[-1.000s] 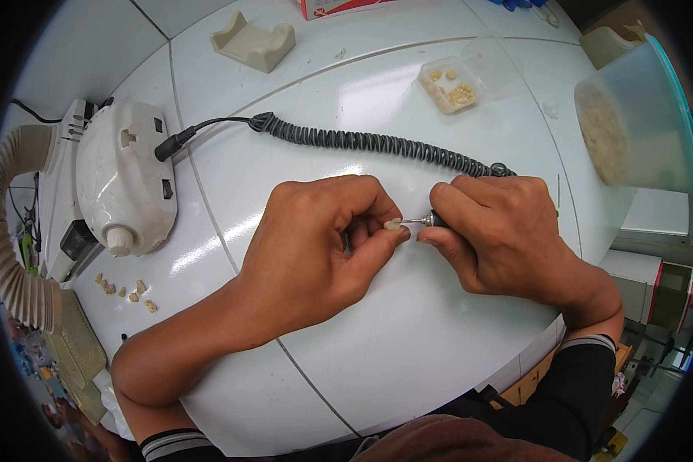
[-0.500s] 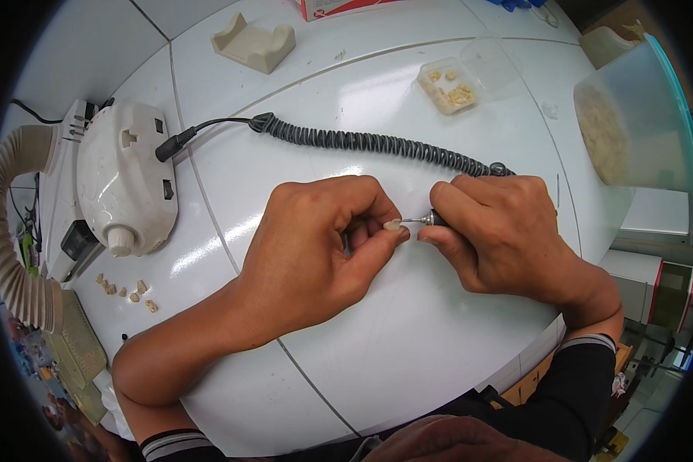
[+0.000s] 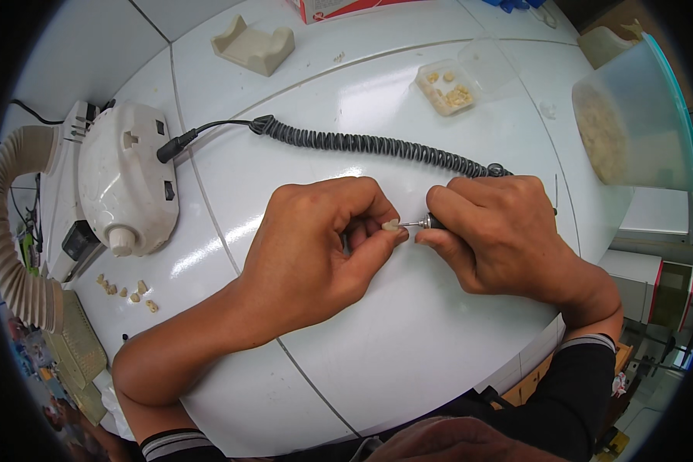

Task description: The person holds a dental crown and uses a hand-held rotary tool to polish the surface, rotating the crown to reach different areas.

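Before you, the glossy white worktop (image 3: 408,346) carries a rounded white control unit (image 3: 123,185), a black coiled cord (image 3: 369,144) plugged into its side. Your right hand (image 3: 504,235) grips a black-and-silver handpiece (image 3: 434,222); your left hand (image 3: 316,246) pinches a tiny cream, irregular piece (image 3: 390,225) between thumb and forefinger, right at the handpiece's thin metal bit (image 3: 410,224).

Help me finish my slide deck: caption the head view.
Left hand pinching a small pale piece at the tip of the rotary handpiece gripped in the right hand.
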`<act>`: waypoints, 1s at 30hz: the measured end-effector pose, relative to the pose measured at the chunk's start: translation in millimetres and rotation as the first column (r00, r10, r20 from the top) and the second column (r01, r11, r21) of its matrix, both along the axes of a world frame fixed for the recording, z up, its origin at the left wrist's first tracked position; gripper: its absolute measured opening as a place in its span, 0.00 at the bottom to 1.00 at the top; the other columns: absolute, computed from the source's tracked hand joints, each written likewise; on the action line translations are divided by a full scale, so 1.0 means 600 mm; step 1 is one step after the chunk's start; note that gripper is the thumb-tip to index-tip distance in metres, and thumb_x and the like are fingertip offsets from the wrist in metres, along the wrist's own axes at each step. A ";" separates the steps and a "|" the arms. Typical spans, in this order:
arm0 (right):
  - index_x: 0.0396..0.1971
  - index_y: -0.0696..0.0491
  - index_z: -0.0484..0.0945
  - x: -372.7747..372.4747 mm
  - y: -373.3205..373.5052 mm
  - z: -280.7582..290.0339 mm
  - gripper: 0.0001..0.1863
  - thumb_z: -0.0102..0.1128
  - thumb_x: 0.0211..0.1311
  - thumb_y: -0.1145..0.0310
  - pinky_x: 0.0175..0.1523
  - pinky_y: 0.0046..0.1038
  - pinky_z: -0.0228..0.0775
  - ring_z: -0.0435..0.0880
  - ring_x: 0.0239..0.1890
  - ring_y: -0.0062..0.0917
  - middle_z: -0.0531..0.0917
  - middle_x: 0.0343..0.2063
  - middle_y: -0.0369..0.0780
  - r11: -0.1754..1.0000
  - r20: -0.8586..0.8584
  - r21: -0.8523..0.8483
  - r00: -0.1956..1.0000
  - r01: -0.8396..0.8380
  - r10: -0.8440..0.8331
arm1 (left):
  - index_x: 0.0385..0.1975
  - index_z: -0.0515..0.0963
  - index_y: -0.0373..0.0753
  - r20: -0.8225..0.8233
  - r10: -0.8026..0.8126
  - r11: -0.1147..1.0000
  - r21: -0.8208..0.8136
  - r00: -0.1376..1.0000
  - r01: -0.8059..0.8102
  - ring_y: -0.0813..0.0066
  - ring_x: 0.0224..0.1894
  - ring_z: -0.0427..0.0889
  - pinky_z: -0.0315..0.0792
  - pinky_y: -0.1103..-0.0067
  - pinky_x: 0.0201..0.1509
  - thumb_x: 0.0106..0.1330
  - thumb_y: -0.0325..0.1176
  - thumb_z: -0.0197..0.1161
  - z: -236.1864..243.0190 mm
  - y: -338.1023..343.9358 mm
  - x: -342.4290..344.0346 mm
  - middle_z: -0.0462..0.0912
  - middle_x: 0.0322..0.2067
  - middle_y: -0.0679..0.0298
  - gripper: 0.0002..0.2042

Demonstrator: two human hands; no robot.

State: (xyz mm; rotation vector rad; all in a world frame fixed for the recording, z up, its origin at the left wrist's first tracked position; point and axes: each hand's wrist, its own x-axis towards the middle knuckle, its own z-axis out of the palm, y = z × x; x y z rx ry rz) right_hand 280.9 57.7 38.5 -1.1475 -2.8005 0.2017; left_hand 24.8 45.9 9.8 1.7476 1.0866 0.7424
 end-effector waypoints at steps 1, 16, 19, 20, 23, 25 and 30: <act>0.33 0.47 0.78 0.001 0.000 0.000 0.19 0.67 0.81 0.50 0.23 0.35 0.71 0.83 0.19 0.30 0.79 0.20 0.33 1.000 0.000 0.002 1.000 0.000 0.000 | 0.36 0.88 0.29 0.006 0.005 1.000 -0.002 1.000 -0.005 0.88 0.29 0.80 0.73 0.84 0.32 0.71 0.24 0.79 0.000 0.000 0.000 0.88 0.28 0.67 0.06; 0.33 0.47 0.79 0.002 0.001 -0.006 0.19 0.67 0.82 0.50 0.23 0.36 0.71 0.83 0.19 0.31 0.79 0.20 0.33 0.999 -0.024 -0.013 0.999 0.037 -0.037 | 0.35 0.88 0.29 0.005 -0.010 0.999 0.030 1.000 0.010 0.88 0.28 0.78 0.72 0.83 0.31 0.71 0.24 0.79 -0.003 -0.001 -0.001 0.88 0.28 0.67 0.06; 0.33 0.48 0.78 0.002 0.003 -0.005 0.19 0.67 0.82 0.50 0.23 0.36 0.71 0.83 0.19 0.31 0.79 0.20 0.33 1.000 -0.022 -0.006 1.000 0.003 -0.003 | 0.36 0.88 0.29 -0.007 -0.011 0.999 0.030 1.000 0.012 0.88 0.28 0.78 0.72 0.83 0.32 0.71 0.25 0.79 0.000 -0.003 -0.002 0.88 0.28 0.66 0.06; 0.33 0.48 0.78 0.003 0.003 -0.006 0.19 0.67 0.82 0.50 0.23 0.36 0.71 0.83 0.19 0.31 0.79 0.20 0.33 1.000 -0.021 -0.006 1.000 0.007 -0.007 | 0.36 0.88 0.29 -0.006 -0.012 1.000 0.029 1.000 0.012 0.88 0.28 0.78 0.72 0.83 0.32 0.71 0.25 0.79 0.000 -0.003 -0.002 0.88 0.28 0.66 0.06; 0.32 0.48 0.78 0.005 0.003 -0.007 0.19 0.66 0.82 0.50 0.22 0.36 0.71 0.83 0.19 0.31 0.79 0.20 0.33 1.000 -0.024 -0.008 1.000 0.000 0.000 | 0.36 0.87 0.29 0.012 -0.012 1.000 0.012 1.000 0.012 0.88 0.28 0.78 0.72 0.83 0.31 0.72 0.24 0.79 0.000 -0.003 -0.002 0.88 0.28 0.66 0.06; 0.32 0.48 0.78 0.005 0.004 -0.005 0.19 0.66 0.82 0.50 0.22 0.36 0.71 0.83 0.19 0.31 0.79 0.20 0.33 1.000 -0.029 -0.009 1.000 -0.011 0.011 | 0.36 0.88 0.29 0.000 -0.009 1.000 0.008 1.000 0.009 0.88 0.28 0.79 0.72 0.83 0.31 0.72 0.24 0.78 0.002 -0.003 -0.002 0.88 0.28 0.66 0.06; 0.32 0.48 0.78 0.003 0.003 -0.004 0.19 0.66 0.82 0.50 0.22 0.36 0.71 0.83 0.19 0.31 0.79 0.20 0.33 1.000 0.005 -0.022 1.000 0.011 -0.011 | 0.36 0.88 0.29 0.006 -0.009 1.000 -0.007 1.000 0.009 0.88 0.28 0.80 0.73 0.84 0.32 0.72 0.24 0.78 0.000 -0.002 -0.002 0.89 0.28 0.66 0.05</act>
